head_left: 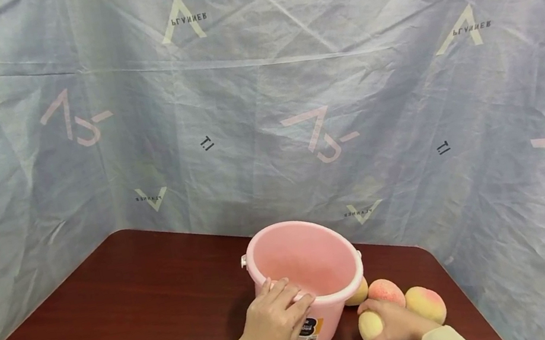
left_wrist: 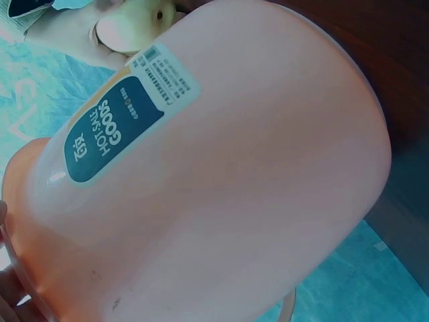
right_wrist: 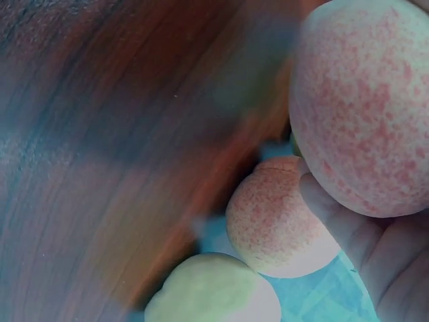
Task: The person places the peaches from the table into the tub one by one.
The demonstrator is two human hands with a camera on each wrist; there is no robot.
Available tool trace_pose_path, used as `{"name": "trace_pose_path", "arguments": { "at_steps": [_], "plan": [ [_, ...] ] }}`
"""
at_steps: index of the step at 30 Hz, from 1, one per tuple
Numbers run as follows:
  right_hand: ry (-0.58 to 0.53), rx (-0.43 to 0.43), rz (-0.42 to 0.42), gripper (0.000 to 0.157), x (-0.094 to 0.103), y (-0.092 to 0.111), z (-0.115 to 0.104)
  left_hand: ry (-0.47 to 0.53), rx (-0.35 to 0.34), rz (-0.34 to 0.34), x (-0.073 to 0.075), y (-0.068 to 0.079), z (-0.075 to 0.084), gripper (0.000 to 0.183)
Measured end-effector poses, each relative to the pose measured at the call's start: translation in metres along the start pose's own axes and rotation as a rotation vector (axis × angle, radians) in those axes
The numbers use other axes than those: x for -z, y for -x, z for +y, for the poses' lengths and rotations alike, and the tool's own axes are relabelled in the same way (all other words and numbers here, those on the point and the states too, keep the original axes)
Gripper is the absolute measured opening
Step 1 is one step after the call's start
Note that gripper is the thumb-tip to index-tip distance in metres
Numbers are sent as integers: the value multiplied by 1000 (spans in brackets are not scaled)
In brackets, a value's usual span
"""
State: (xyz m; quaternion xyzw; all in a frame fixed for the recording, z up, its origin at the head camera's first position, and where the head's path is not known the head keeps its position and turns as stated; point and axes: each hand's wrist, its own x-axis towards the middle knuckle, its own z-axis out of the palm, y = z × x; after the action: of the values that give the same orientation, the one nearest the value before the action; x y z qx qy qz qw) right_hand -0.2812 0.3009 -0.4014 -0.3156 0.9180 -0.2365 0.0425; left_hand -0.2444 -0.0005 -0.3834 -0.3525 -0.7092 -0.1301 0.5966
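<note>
A pink bucket [head_left: 325, 323] with a dark label stands on the table, its mouth tipped a little toward me. My left hand [head_left: 273, 323] grips its near rim, fingers over the edge; the left wrist view shows the bucket's side [left_wrist: 234, 147] up close. Right of the bucket, my right hand [head_left: 397, 320] holds a pale yellow peach [head_left: 371, 327]. The same held peach [right_wrist: 369, 107] shows red speckles in the right wrist view, with the thumb against it. Beside that hand lie a reddish peach [head_left: 386, 293], a yellow-red peach [head_left: 427, 304] and another peach [head_left: 358, 293] partly behind the bucket.
The dark red-brown table [head_left: 139, 312] stretches to the left of the bucket. Its right edge runs close past the peaches. A grey printed cloth [head_left: 241, 109] hangs around the back and sides. White handle knobs [head_left: 244, 261] stick out from the bucket's rim.
</note>
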Motion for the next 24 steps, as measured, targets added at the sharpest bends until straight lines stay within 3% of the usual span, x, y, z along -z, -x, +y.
{"name": "trace_pose_path", "arguments": {
  "at_steps": [7,14,24],
  "plan": [
    [33,28,85,57,5,0,-4,-1,0,-6,0,1,-1,40],
    [165,55,233,54,5,1,-5,-7,3,-7,0,1,-1,41],
    [219,-23,342,55,5,0,-13,-2,3,-12,0,1,0,41]
  ]
}}
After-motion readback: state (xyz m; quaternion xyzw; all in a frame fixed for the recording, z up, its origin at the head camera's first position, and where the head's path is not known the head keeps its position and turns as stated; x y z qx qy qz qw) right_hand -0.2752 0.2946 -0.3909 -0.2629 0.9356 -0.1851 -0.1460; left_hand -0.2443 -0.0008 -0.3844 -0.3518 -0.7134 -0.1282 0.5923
